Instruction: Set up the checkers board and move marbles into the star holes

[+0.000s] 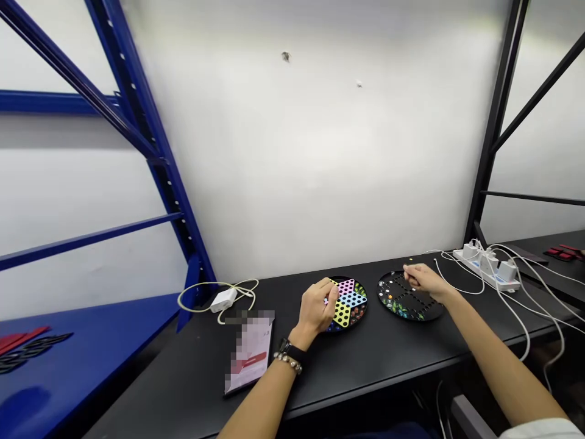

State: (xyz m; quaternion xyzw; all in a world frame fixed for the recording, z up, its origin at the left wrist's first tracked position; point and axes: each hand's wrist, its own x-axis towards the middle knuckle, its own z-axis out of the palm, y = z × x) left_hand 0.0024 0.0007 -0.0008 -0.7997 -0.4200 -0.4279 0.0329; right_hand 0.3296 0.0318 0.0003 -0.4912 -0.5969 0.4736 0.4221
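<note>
My left hand [316, 306], wearing a dark wristband and a beaded bracelet, is over the left side of a round Chinese checkers board [352, 298]. Its fingers are curled in; whatever they hold, if anything, is hidden. The board has a coloured star of holes, with marbles along its rim. To the right lies a round black tray [418, 310] with a pattern of small holes. Green and blue marbles [401, 310] are gathered at its near left side, with a few white and orange ones farther back. My right hand [425, 280] is above this tray, fingertips pinched together.
A tablet-like case [251, 356] lies left of my left arm. Behind it is a white charger [223, 300] with a looped cable. A power strip [491, 271] with plugs and trailing white cables stands at the right. A white wall backs the black table [347, 366].
</note>
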